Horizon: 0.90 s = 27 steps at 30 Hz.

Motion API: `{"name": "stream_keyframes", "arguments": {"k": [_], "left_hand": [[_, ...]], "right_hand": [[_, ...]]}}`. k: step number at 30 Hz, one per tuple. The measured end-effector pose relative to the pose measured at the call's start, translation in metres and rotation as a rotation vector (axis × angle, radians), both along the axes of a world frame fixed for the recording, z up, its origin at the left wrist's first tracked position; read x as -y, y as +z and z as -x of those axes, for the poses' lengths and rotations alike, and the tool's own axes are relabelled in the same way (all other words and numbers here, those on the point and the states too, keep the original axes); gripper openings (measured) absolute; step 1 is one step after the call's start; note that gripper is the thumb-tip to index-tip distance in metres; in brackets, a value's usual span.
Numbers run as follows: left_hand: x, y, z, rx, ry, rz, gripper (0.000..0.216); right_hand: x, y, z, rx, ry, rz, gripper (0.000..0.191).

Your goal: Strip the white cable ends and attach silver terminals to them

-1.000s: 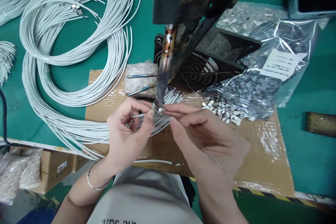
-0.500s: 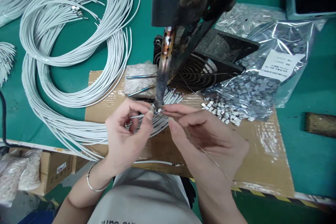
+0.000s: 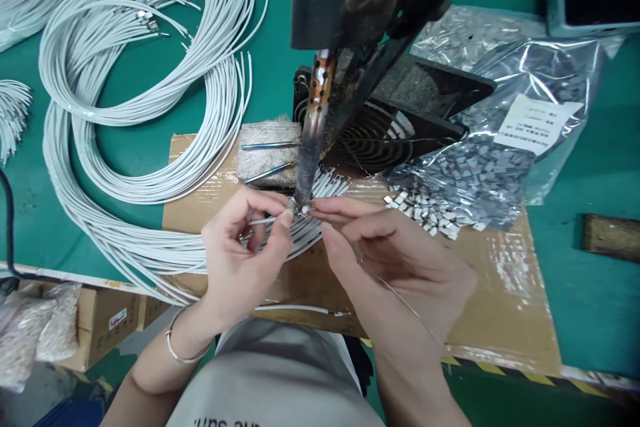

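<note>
Between thumb and forefinger, my left hand (image 3: 245, 253) pinches the end of a white cable (image 3: 260, 221). A small shiny metal piece (image 3: 304, 210) shows at that end, right under the tip of a mounted soldering iron (image 3: 314, 127) that points down. My right hand (image 3: 400, 267) comes in from the other side, its fingers closed on a thin solder wire (image 3: 407, 305), whose tail trails down across the palm. The exact contact at the iron's tip is too small to make out. Behind the hands lie the stripped ends of a cable bundle (image 3: 333, 183).
Coiled white cables (image 3: 125, 113) cover the left of the green table. A black fan (image 3: 375, 133) stands behind the iron. Loose metal connectors (image 3: 435, 213) lie beside a plastic bag (image 3: 560, 87) on the cardboard (image 3: 490, 307). One cable (image 3: 295, 309) lies near the front edge.
</note>
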State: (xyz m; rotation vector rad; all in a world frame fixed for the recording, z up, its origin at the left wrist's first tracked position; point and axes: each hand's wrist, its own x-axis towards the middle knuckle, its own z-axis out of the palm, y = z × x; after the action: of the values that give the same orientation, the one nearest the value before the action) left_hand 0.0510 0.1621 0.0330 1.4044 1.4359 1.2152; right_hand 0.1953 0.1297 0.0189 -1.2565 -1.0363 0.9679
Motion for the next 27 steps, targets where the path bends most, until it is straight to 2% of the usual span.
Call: {"name": "stream_keyframes", "arguments": {"k": [27], "left_hand": [[0.0012,0.0030,0.0006,-0.039,0.003,0.044,0.011]], "right_hand": [[-0.0007,-0.0008,-0.0014,-0.010,-0.009,0.031,0.018]]}}
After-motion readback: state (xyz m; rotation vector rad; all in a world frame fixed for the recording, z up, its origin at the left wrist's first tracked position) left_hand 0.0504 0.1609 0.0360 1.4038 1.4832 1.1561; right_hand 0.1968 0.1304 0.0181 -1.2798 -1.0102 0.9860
